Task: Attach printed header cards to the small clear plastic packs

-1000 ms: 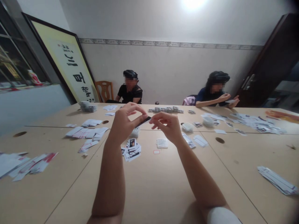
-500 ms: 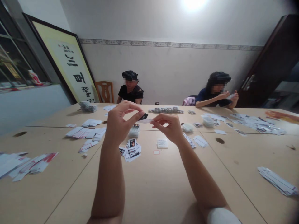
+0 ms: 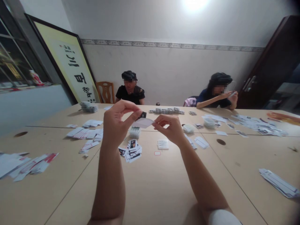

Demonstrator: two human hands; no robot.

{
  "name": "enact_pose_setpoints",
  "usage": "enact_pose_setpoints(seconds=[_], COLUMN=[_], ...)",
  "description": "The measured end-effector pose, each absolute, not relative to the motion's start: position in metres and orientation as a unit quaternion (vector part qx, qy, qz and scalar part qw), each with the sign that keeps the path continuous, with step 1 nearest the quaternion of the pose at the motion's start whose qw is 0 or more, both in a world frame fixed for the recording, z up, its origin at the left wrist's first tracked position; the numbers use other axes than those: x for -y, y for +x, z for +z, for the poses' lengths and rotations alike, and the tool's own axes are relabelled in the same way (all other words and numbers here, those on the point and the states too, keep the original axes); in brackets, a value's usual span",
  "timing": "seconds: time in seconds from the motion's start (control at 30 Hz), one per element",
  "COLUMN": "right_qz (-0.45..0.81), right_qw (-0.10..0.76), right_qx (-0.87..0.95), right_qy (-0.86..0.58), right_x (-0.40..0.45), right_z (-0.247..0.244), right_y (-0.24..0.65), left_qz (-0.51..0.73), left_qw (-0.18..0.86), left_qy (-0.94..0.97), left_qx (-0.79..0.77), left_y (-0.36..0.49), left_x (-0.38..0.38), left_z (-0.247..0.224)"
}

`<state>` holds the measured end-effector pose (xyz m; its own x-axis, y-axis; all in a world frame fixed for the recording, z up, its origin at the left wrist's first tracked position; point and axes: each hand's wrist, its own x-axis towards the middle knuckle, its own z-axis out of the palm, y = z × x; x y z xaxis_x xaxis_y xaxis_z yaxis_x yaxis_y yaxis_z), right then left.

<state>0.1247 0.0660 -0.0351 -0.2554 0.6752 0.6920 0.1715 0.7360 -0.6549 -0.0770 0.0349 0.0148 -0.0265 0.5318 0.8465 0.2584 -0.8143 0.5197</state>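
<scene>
Both hands are raised over the table's middle, fingertips pinched. My left hand grips a small dark printed card. A thin whitish slip stretches just below the card, and my right hand pinches its right end. Whether card and slip are joined is hidden behind the left fingers. Beneath my hands stand a stack of clear cases and a loose pile of printed cards. A flat clear case lies to their right, with a small red-edged label in front of it.
White paper slips lie left, more papers at the near left. A row of packed cases runs along the back. Scattered cards and a strip bundle lie right. Two people sit opposite.
The whitish slip now shows broader and flatter between my hands, and less of the dark card shows. My left hand has shifted slightly left. The person at right has changed hand position.
</scene>
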Motion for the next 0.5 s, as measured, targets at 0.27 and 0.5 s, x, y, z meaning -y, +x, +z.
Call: enact_pose_setpoints(seconds=[0.27, 0.5], right_qz=[0.252, 0.282], right_qw=[0.511, 0.431], right_qx=[0.770, 0.805], right_qy=[-0.287, -0.294], right_x=[-0.0678, -0.0688], right_z=[-0.0345, -0.0336], right_y=[0.1256, 0.1300], left_qz=[0.685, 0.695], left_qw=[0.094, 0.091], left_qy=[0.655, 0.642], left_qx=[-0.305, -0.312], left_y=[-0.0773, -0.0786], left_x=[-0.0336, -0.0385], left_z=[0.0159, 0.0149])
